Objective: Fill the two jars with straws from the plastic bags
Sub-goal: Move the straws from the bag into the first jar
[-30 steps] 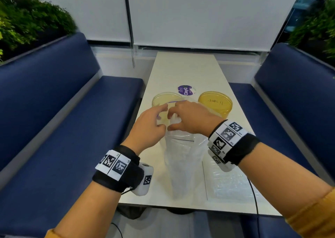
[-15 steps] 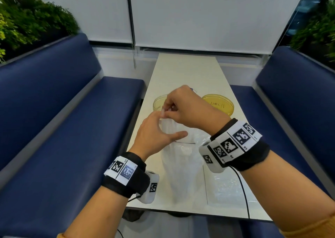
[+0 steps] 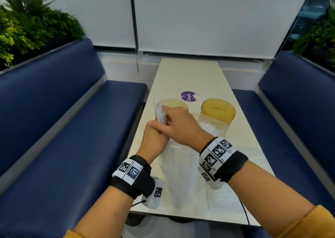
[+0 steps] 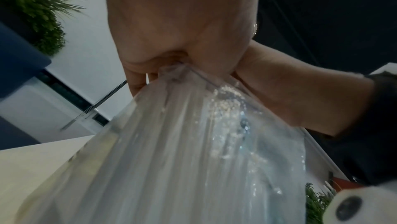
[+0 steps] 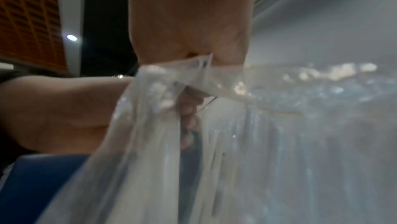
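Left hand: it grips the gathered neck of the clear plastic bag from the left; in the left wrist view the fingers are curled around the bunched film.
Right hand: it crosses over the left hand and pinches the same neck just above it; the fingertips close on the plastic.
Bag position: the neck stands up between both hands, its twisted top points up and to the far left; the body hangs below the grips down to the near part of the white table.
Straws: long pale straws show through the film, below the gripped neck.
Second bag: another clear bag lies flat on the table, near and right.
Jars: two yellowish jars stand far from the hands; the left jar is just behind the bag's top, the right jar is well to the right.
Sticker: a purple round sticker lies on the table behind the jars.
Seats: blue benches on both sides.
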{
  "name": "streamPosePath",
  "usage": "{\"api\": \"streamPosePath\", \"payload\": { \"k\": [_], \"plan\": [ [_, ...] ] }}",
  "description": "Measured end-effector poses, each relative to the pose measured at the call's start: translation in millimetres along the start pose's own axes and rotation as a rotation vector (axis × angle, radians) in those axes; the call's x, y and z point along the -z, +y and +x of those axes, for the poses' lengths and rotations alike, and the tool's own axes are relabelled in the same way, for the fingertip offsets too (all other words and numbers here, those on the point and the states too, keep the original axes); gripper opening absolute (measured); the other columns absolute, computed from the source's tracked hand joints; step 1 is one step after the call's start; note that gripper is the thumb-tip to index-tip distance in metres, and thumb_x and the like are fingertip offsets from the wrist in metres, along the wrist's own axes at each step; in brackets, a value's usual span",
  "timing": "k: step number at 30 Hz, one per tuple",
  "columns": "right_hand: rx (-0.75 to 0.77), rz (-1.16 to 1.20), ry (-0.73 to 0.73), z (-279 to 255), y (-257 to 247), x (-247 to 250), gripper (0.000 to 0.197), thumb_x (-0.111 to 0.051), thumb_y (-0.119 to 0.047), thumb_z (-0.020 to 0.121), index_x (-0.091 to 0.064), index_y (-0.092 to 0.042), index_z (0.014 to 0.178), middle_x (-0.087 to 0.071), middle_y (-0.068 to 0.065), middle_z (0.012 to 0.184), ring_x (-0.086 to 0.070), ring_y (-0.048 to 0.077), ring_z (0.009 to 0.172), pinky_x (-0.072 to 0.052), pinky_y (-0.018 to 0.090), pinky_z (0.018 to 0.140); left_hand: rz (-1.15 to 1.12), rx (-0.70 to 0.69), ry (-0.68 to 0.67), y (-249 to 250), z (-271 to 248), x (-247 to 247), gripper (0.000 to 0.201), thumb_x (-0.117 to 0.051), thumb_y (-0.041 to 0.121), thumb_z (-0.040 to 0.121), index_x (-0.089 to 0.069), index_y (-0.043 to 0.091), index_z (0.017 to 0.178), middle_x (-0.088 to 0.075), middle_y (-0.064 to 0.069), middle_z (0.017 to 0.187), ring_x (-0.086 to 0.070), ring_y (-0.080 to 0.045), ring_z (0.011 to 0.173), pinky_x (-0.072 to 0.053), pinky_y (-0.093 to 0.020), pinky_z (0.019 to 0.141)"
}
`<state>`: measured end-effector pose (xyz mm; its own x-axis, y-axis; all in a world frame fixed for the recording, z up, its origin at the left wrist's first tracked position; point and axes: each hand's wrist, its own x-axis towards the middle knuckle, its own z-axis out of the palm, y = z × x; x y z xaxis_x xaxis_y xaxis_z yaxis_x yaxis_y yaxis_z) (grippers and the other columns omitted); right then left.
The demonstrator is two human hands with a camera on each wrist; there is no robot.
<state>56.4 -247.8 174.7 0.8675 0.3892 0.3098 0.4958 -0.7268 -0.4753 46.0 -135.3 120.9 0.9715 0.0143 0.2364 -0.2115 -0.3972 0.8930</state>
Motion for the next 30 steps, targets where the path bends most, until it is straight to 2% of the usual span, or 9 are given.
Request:
{"api": "streamPosePath", "payload": {
  "k": [2, 5, 9, 13, 16, 22, 25, 28, 30],
  "plan": [
    [0.039, -0.063, -0.004, 3, 0, -3, 0.036, -0.058, -0.052, 0.095, -0.040, -0.028, 0.074, -0.041, -0.014, 0.060, -0.043, 0.007, 0.057, -0.026, 0.022, 0.053, 0.005, 0.018, 0.000, 1, -1, 3, 0.015, -0.057, 0.008, 0.097, -0.066, 0.017, 0.090, -0.069, -0.006, 0.081, -0.070, -0.022, 0.075, -0.059, -0.042, 0.066],
    [0.058, -0.073, -0.012, 9, 0, -4, 0.033, -0.055, -0.041, 0.099, -0.043, -0.022, 0.075, -0.041, -0.011, 0.059, -0.043, 0.008, 0.055, -0.032, 0.025, 0.056, 0.027, 0.032, -0.020, -2, -3, 9, 0.021, -0.069, 0.013, 0.091, -0.063, 0.033, 0.086, -0.069, 0.005, 0.080, -0.067, -0.009, 0.071, -0.058, -0.033, 0.064],
    [0.091, -0.079, 0.012, 21, -9, 2, 0.035, -0.054, -0.039, 0.100, -0.045, -0.019, 0.073, -0.043, -0.006, 0.059, -0.047, 0.016, 0.057, -0.042, 0.031, 0.057, -0.003, 0.074, -0.026, -8, -1, 15, 0.017, -0.077, 0.031, 0.087, -0.068, 0.022, 0.099, -0.073, 0.003, 0.089, -0.069, -0.016, 0.083, -0.054, -0.028, 0.068],
    [0.139, 0.013, 0.158, 45, -19, 24, 0.045, -0.057, -0.036, 0.099, -0.052, -0.004, 0.068, -0.042, -0.002, 0.053, -0.036, 0.012, 0.048, -0.036, 0.030, 0.051, 0.050, 0.101, -0.044, -14, -1, 21, 0.013, -0.076, 0.030, 0.086, -0.067, 0.021, 0.087, -0.071, -0.001, 0.089, -0.068, -0.018, 0.083, -0.057, -0.032, 0.074],
    [0.171, 0.033, 0.244, 64, -28, 51, 0.049, -0.059, -0.033, 0.098, -0.039, -0.013, 0.057, -0.032, -0.006, 0.049, -0.027, 0.009, 0.045, -0.023, 0.023, 0.048, 0.068, 0.109, -0.033, -18, -1, 25, 0.013, -0.075, 0.031, 0.085, -0.065, 0.022, 0.082, -0.068, 0.003, 0.083, -0.066, -0.016, 0.075, -0.055, -0.030, 0.068],
    [0.176, 0.067, 0.444, 97, -40, 113, 0.052, -0.059, -0.034, 0.098, -0.036, -0.025, 0.052, -0.035, -0.010, 0.048, -0.041, 0.002, 0.039, -0.028, 0.013, 0.045, 0.050, 0.142, -0.005, -30, -3, 39, 0.016, -0.072, 0.027, 0.089, -0.067, 0.014, 0.081, -0.070, 0.001, 0.083, -0.062, -0.009, 0.072, -0.050, -0.022, 0.066],
    [0.179, 0.078, 0.550, 111, -31, 135, 0.047, -0.057, -0.038, 0.098, -0.047, -0.019, 0.056, -0.038, -0.012, 0.048, -0.041, 0.000, 0.039, -0.029, 0.012, 0.045, 0.060, 0.143, -0.018, -34, -4, 46, 0.016, -0.070, 0.025, 0.094, -0.067, 0.009, 0.089, -0.067, 0.005, 0.084, -0.058, -0.004, 0.071, -0.045, -0.008, 0.059],
    [0.148, 0.061, 0.625, 124, -14, 141, 0.048, -0.054, -0.040, 0.098, -0.044, -0.021, 0.055, -0.038, -0.014, 0.044, -0.042, 0.001, 0.041, -0.028, 0.012, 0.046, 0.055, 0.125, -0.038, -39, -5, 53, 0.017, -0.065, 0.023, 0.098, -0.065, 0.006, 0.092, -0.063, 0.003, 0.084, -0.054, -0.007, 0.071, -0.043, -0.008, 0.058],
    [0.109, 0.040, 0.645, 133, 4, 135, 0.047, -0.053, -0.042, 0.098, -0.054, -0.011, 0.063, -0.042, -0.010, 0.050, -0.041, 0.006, 0.045, -0.027, 0.016, 0.050, 0.052, 0.125, -0.046, -42, -7, 58, 0.017, -0.063, 0.021, 0.099, -0.065, 0.006, 0.091, -0.063, -0.002, 0.086, -0.054, -0.010, 0.073, -0.043, -0.011, 0.060]
  ]
}}
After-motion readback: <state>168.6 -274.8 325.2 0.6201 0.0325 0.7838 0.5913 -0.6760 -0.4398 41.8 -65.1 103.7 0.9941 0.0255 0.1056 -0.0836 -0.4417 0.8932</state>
